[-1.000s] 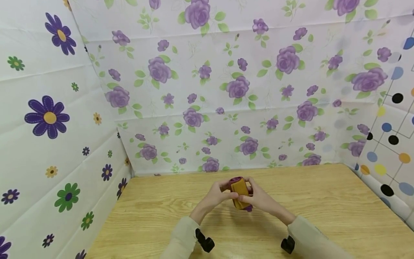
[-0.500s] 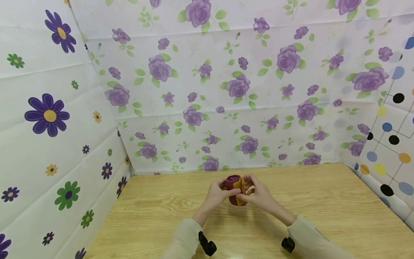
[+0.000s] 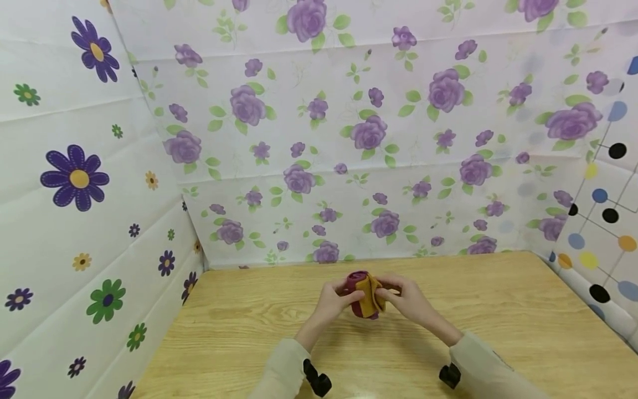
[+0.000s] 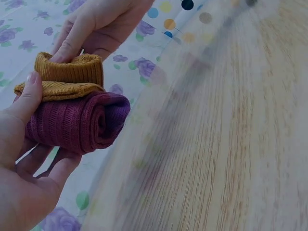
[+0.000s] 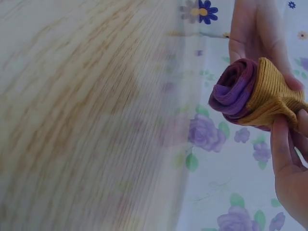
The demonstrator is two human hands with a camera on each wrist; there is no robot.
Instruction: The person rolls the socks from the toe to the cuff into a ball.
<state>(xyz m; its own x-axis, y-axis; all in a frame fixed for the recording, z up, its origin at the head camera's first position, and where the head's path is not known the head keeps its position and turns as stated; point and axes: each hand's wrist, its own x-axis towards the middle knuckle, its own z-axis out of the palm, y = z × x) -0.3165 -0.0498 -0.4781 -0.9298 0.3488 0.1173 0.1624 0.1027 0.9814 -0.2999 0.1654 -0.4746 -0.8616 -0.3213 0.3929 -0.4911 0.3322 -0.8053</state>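
Note:
A rolled-up pair of socks (image 3: 357, 302), maroon and purple with mustard ribbed cuffs, is held above the table between both hands. My left hand (image 3: 329, 305) grips the roll from the left, its thumb on the mustard cuff and fingers under the maroon roll (image 4: 72, 120) in the left wrist view. My right hand (image 3: 411, 302) pinches the edge of the mustard cuff (image 4: 72, 72) and draws it away from the roll, so a gap shows between cuff and roll. The spiral end of the roll (image 5: 231, 91) faces the right wrist camera.
The wooden table (image 3: 239, 321) lies beneath the hands. A flowered cloth wall (image 3: 319, 138) rises behind it, with more patterned cloth at left (image 3: 75, 244) and right (image 3: 605, 233). Black wrist cameras sit on both sleeves.
The sock roll has turned in my hands, bringing its maroon side and spiral end into view. My right hand has shifted slightly right, pulling the mustard cuff outward from the roll.

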